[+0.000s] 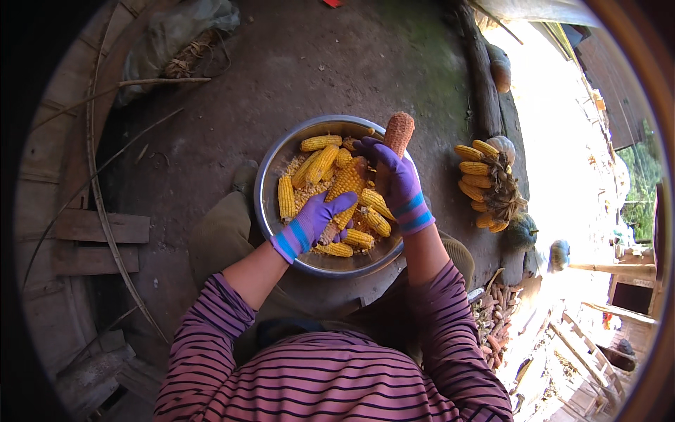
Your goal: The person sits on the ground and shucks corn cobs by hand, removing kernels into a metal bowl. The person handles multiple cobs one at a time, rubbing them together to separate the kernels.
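Observation:
A round steel basin [266, 153] between my knees holds several yellow corn cobs [286, 197] and loose kernels [291, 168]. My left hand [321, 219], in a purple glove with blue bands, grips a partly shelled ear of corn [348, 184] low down, its kernels gone near the lower end. In my right hand [395, 176], gloved alike, is a bare reddish corncob [399, 133], upright in the picture with its top above the fingers. This hand is over the basin's right side, beside the ear; its palm side is partly hidden.
Husk-tied corn ears [477, 182] lie on the right near a green pumpkin [521, 232] and a wooden log [482, 79]. Bare cobs [495, 316] are heaped at lower right. Thin bent sticks [95, 174] and wooden boards [105, 226] stand at left, with a plastic sheet [153, 47] above.

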`<state>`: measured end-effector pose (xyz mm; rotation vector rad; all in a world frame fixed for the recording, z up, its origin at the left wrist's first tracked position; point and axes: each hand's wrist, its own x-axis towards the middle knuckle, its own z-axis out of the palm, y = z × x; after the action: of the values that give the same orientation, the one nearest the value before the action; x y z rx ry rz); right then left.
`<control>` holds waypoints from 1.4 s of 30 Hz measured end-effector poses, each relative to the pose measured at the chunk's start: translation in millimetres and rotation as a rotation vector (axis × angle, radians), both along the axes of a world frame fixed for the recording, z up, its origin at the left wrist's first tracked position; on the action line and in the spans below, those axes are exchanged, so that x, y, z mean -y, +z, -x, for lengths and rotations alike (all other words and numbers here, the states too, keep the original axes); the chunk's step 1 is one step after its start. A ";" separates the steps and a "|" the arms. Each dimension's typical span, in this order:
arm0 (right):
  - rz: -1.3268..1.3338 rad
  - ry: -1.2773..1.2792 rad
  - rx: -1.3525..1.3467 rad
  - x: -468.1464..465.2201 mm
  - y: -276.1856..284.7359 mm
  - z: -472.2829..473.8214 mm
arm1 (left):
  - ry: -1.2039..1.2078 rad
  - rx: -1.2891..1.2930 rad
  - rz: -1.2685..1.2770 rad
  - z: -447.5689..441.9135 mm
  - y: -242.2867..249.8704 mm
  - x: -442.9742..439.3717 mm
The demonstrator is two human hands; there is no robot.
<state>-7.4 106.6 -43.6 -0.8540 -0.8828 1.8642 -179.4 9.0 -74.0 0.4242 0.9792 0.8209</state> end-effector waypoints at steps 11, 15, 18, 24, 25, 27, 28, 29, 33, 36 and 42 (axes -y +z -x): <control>-0.207 -0.264 0.601 10.6 -34.1 15.0 | -0.159 -0.137 -0.060 -5.3 15.9 1.9; -0.031 -0.105 0.437 3.3 -7.2 5.0 | -0.111 -0.007 -0.027 3.1 17.8 5.1; -0.080 0.169 0.471 11.0 14.9 -0.1 | -0.052 -0.011 -0.068 8.9 13.9 1.6; -0.350 -0.233 0.765 21.0 -17.3 24.2 | -0.096 -0.218 -0.181 -4.2 8.8 5.0; -0.266 -0.191 0.671 17.1 -15.1 22.5 | -0.102 -0.160 -0.113 -3.8 15.4 6.2; -0.104 -0.098 0.483 6.5 -5.4 14.4 | -0.070 -0.093 -0.092 -2.2 22.5 5.5; -0.125 -0.059 0.433 4.3 3.4 12.0 | -0.062 -0.072 -0.077 1.2 18.7 3.7; -0.059 0.069 0.404 4.2 15.8 3.9 | -0.052 -0.051 -0.061 4.6 16.4 2.2; -0.280 0.167 0.532 25.7 15.4 10.2 | -0.087 -0.252 -0.208 1.9 16.1 -5.0; -0.378 -0.083 0.822 24.3 -8.9 24.7 | -0.071 -0.423 -0.365 -2.2 -6.5 -3.5; -0.074 -0.067 0.459 0.6 0.7 13.6 | -0.075 -0.166 -0.137 3.3 24.9 -0.8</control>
<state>-21.0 106.0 -42.9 -1.2761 -1.1770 1.5900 -182.7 9.8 -49.1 0.6520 1.0574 0.7969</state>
